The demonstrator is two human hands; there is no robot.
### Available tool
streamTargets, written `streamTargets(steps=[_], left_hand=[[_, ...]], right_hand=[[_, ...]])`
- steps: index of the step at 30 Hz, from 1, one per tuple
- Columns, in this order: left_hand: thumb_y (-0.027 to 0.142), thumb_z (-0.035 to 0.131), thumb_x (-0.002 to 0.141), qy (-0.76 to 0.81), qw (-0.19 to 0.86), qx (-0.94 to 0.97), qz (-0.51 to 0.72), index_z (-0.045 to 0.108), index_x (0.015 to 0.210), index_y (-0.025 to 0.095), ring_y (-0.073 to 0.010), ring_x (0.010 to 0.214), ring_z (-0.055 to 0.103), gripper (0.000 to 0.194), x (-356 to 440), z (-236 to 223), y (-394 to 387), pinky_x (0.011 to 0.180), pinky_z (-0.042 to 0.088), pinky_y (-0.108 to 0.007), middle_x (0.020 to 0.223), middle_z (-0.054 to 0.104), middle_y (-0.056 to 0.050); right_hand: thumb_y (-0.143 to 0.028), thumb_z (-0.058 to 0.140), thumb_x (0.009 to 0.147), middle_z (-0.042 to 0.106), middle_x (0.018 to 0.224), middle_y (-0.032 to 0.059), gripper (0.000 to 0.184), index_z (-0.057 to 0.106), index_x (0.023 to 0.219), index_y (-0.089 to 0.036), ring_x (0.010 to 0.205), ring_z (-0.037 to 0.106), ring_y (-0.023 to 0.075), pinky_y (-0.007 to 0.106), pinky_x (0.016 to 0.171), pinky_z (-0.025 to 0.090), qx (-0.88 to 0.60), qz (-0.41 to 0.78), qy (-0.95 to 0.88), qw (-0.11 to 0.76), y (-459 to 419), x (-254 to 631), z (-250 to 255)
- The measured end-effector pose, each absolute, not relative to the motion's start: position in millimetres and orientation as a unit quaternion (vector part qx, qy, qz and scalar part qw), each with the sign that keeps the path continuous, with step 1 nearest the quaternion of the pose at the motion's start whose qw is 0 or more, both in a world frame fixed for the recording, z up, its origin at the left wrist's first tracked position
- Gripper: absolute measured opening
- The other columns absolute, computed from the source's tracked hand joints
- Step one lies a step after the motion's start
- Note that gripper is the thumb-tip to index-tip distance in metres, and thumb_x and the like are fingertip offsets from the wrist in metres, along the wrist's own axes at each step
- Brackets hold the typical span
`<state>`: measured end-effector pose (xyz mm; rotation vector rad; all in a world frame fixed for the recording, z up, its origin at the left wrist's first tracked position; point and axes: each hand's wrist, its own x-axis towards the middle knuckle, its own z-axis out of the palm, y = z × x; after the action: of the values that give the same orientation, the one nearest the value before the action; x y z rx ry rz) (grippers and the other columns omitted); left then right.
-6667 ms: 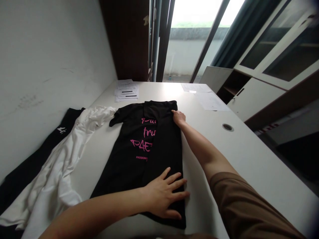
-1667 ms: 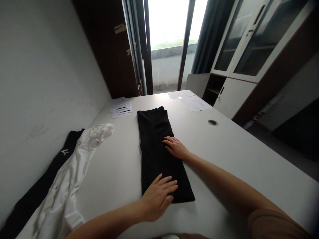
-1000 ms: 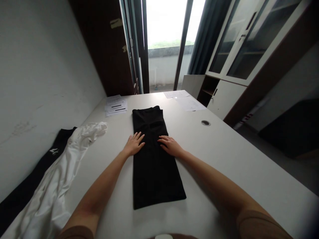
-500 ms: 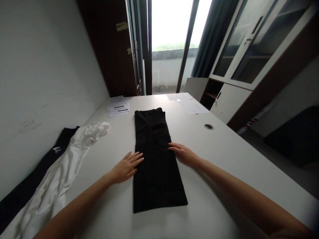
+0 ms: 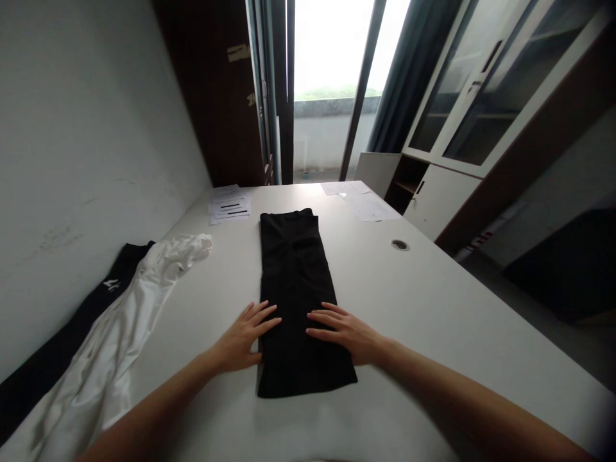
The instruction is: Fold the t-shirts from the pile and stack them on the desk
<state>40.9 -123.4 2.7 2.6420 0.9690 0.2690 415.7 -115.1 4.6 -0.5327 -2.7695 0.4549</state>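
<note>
A folded black garment (image 5: 298,269) lies lengthwise on the white table, its exact kind unclear. My left hand (image 5: 245,337) rests on its left edge, fingers spread over the cloth and the thumb by the side. From the right, my right hand (image 5: 349,333) reaches over the opposite edge with its fingers stretched out flat on the fabric; its thumb is hidden. The garment's near end curves slightly between and below the hands, and its right near corner points outward.
A white satin-like garment (image 5: 129,327) and a black one with a white logo (image 5: 91,308) lie along the left wall. Papers (image 5: 228,206) sit at the far left, more sheets (image 5: 370,206) at the far right. A round cable hole (image 5: 400,245) is in the tabletop (image 5: 433,308).
Both hands have moved nearer to me, the right one also inward onto the cloth. The garment's near edge has drawn up slightly and become less straight.
</note>
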Motion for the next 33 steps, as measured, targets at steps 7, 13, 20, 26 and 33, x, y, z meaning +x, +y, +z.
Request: streamTargets(steps=[7, 13, 20, 26, 33], left_hand=[[0.008, 0.043, 0.093, 0.317, 0.184, 0.922, 0.125, 0.05, 0.153, 0.036, -0.0233, 0.156, 0.028, 0.067, 39.8, -1.7, -119.4, 0.131, 0.012, -0.054, 0.165, 0.04, 0.003], [0.027, 0.053, 0.097, 0.333, 0.271, 0.873, 0.23, 0.072, 0.115, 0.02, -0.0271, 0.13, 0.058, 0.027, 53.2, 8.0, -121.9, 0.129, 0.02, -0.052, 0.13, 0.07, -0.01], [0.015, 0.057, 0.081, 0.314, 0.354, 0.858, 0.202, 0.07, 0.092, 0.019, -0.0212, 0.091, 0.064, 0.017, 65.6, 23.2, -126.9, 0.089, 0.049, -0.034, 0.096, 0.071, -0.006], [0.047, 0.048, 0.1, 0.353, 0.525, 0.762, 0.138, 0.064, 0.085, 0.016, -0.0187, 0.076, 0.056, 0.038, 45.3, 29.7, -139.1, 0.072, 0.049, -0.029, 0.081, 0.063, -0.004], [0.074, 0.041, 0.099, 0.103, 0.75, 0.653, 0.024, 0.072, 0.099, 0.012, -0.0239, 0.087, 0.065, 0.069, 41.2, 68.0, -190.2, 0.087, 0.055, -0.035, 0.095, 0.072, -0.011]], right_hand=[[-0.052, 0.059, 0.096, 0.072, 0.125, 0.0123, 0.047, 0.072, 0.13, -0.022, 0.118, 0.066, 0.031, 0.048, 0.11, 0.047, -0.268, 0.361, -0.847, 0.286, -118.8, 399.5, -1.3], [-0.077, 0.05, 0.092, 0.072, 0.092, 0.0087, 0.066, 0.074, 0.098, -0.017, 0.095, 0.065, 0.0302, 0.046, 0.092, 0.055, -0.499, 0.48, -0.632, 0.348, -113.6, 391.6, -11.1], [-0.075, 0.056, 0.091, 0.07, 0.094, 0.006, 0.059, 0.072, 0.098, -0.018, 0.096, 0.061, 0.0274, 0.043, 0.095, 0.052, -0.452, 0.553, -0.648, 0.265, -124.7, 386.7, 20.1], [-0.078, 0.056, 0.09, 0.07, 0.098, 0.0059, 0.063, 0.073, 0.101, -0.018, 0.105, 0.061, 0.0262, 0.039, 0.098, 0.052, -0.416, 0.633, -0.632, 0.165, -146.2, 393.1, 51.1], [-0.079, 0.064, 0.085, 0.074, 0.1, 0.0116, 0.073, 0.074, 0.106, -0.01, 0.105, 0.07, 0.0277, 0.042, 0.098, 0.056, -0.298, 0.807, -0.509, 0.004, -190.9, 409.4, 44.8]])
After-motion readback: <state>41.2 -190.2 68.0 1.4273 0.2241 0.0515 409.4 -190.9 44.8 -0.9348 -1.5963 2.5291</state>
